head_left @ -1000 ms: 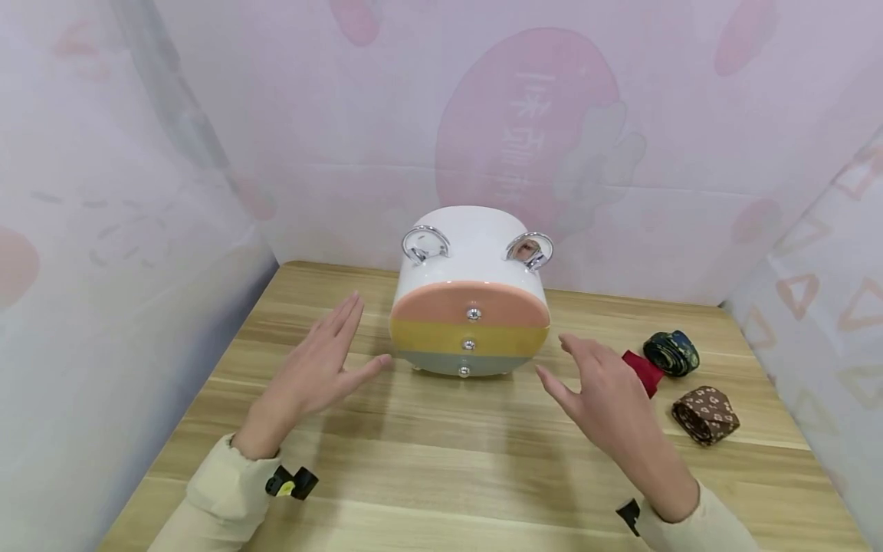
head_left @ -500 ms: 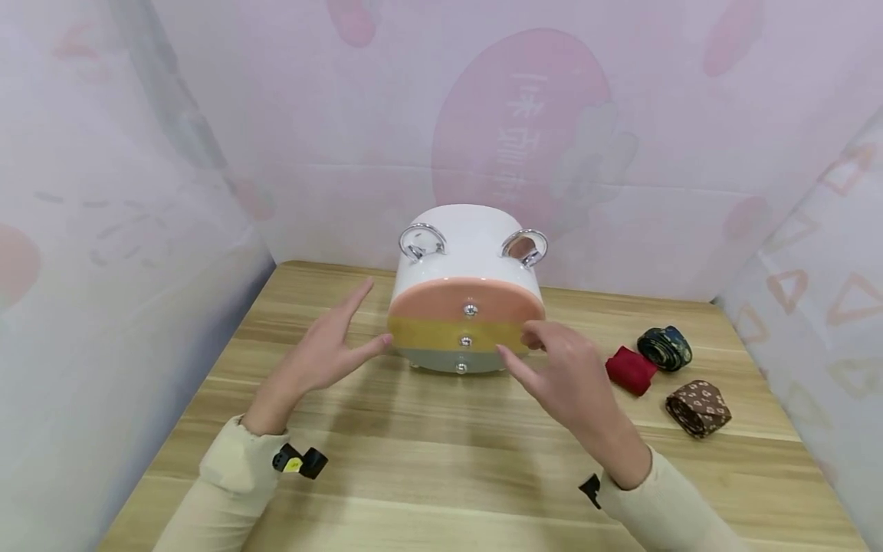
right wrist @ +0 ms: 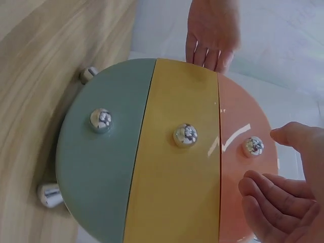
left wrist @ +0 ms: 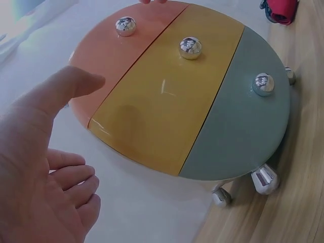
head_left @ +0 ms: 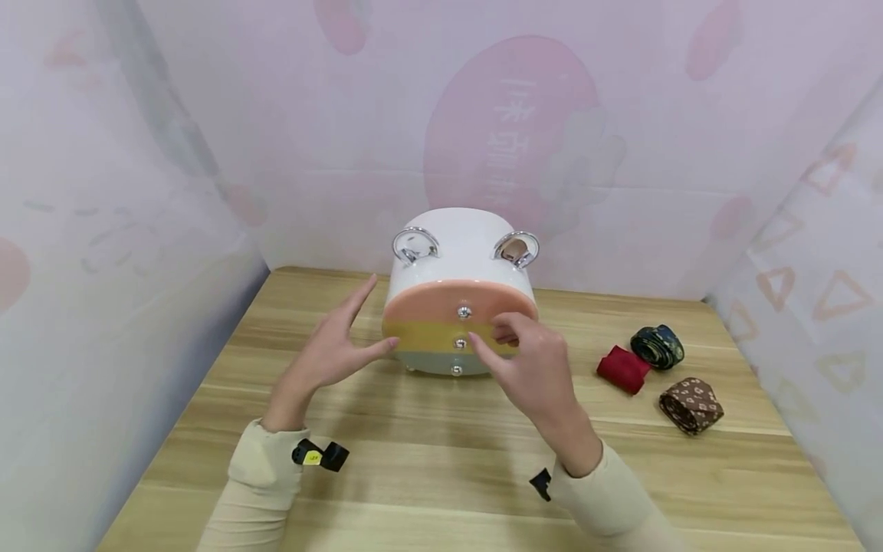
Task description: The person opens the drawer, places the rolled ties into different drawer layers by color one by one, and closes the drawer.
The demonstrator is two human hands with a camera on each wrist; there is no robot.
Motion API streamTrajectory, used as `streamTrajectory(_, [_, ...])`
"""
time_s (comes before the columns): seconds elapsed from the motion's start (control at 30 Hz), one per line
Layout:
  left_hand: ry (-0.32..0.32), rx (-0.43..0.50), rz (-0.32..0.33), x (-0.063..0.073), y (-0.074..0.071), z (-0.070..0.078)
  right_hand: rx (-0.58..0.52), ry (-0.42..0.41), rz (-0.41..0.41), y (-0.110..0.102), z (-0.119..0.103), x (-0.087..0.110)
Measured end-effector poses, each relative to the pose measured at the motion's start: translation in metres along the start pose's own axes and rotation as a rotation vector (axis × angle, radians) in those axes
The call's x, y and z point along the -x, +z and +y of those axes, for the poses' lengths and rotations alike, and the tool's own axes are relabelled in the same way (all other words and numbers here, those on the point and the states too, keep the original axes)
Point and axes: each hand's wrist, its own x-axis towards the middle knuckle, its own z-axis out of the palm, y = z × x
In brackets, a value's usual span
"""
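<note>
A small white cabinet [head_left: 448,268] stood upright near the back of the bench [head_left: 414,475], a little left of the middle of its back edge, its rounded front banded by a coral drawer [head_left: 424,305], a yellow drawer [head_left: 421,336] and a grey-green drawer [head_left: 428,362], all pushed in. Each bore one round silver knob, the coral one's knob [head_left: 464,312] being uppermost. Two silver loops rose from the top, and short silver feet [left wrist: 265,179] held the body off the wood. The left hand [head_left: 327,356] was at the cabinet's left side, its fingers extended and free, the thumb spread away from them; whether it touched the shell could not be told. The right hand [head_left: 541,372] hung before the drawers, fingers loosely bent and free, with the coral knob lying near the gap between thumb and fingers. Off to the right, well apart from the cabinet, lay a red cloth roll [head_left: 624,370], a dark patterned roll [head_left: 658,347] just beside it, and a brown patterned roll [head_left: 691,406] nearer the person.
</note>
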Motion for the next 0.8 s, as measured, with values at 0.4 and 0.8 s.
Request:
streamTrajectory(0.4, [0.038, 0.038, 0.04, -0.01, 0.011, -0.005, -0.003, 0.061, 0.069, 0.023, -0.005, -0.002])
streamTrajectory(0.8, [0.098, 0.105, 0.084, -0.016, 0.02, -0.005, 0.032, 0.086, 0.113, 0.036, -0.009, -0.012])
